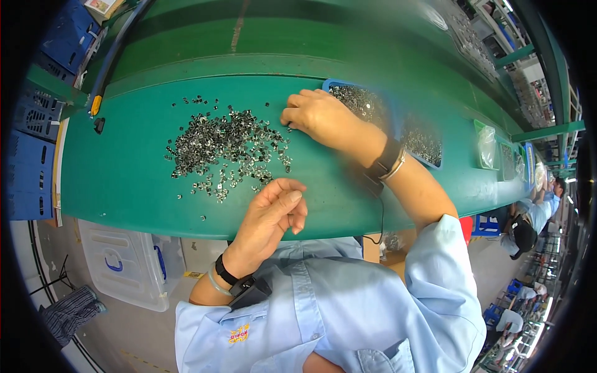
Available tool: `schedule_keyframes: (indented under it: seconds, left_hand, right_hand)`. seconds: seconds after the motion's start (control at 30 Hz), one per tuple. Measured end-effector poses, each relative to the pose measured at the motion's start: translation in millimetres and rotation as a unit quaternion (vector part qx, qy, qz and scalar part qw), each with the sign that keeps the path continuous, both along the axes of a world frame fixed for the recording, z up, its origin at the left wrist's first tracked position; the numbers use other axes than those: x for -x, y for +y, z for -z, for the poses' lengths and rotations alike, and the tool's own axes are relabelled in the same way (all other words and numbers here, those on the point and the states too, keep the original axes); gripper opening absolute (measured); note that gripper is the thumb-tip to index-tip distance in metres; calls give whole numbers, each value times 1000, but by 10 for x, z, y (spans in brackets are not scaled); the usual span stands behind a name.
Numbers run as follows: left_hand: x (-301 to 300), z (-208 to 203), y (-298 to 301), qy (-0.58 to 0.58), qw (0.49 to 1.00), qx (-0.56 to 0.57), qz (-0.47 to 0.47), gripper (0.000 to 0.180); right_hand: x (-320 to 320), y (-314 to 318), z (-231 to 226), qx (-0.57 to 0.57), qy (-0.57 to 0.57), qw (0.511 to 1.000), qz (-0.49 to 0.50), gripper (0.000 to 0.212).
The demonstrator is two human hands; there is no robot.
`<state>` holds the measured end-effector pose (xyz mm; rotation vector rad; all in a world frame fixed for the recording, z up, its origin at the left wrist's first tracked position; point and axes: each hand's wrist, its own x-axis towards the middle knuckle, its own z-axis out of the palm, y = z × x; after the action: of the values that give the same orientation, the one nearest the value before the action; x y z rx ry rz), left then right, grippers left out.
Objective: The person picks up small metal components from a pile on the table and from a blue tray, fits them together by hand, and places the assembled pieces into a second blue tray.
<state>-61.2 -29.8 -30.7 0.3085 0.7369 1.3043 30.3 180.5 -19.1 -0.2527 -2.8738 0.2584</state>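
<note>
A loose heap of small black and silver metal parts [214, 146] is spread over the green tabletop [124, 180], with stray pieces around its edges. My left hand [270, 208] is above the table's near edge, just right of the heap. Its fingers are curled in toward the thumb, and whatever they may hold is hidden. Beyond it, my right hand [320, 118] reaches to the tabletop between the heap and a blue tray [328, 82] of similar small parts. The right fingertips are bent down and drawn together, with a tiny dark piece just below them.
A second blue-rimmed tray [423, 140] of small parts sits by my right forearm. Farther right is a green tray [485, 146] with a clear plastic bag. Blue crates [31, 174] stand at left; a clear lidded box [121, 261] is below the table. Another person [528, 224] sits far right.
</note>
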Motion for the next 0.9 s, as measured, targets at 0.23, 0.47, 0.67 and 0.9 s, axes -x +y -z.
schedule_keyframes:
  seconds: [0.23,0.47,0.67,0.9]
  left_hand:
    - [0,-70,63,12,1000,-10,-17,20]
    - [-262,-121,211,42,999,2,20,23]
    - [-387,-90,217,42,998,-7,49,23]
    - [-442,-143,206,103,993,-17,51,22]
  right_hand:
    - [-345,-349,-263,199,94,973,75,12]
    - [-891,-893,-223,187,131,967,117,17]
    - [-1116,-1057,-121,244,198,938,146,17]
    - [-1187,-1111,-93,329,239,899,163,14]
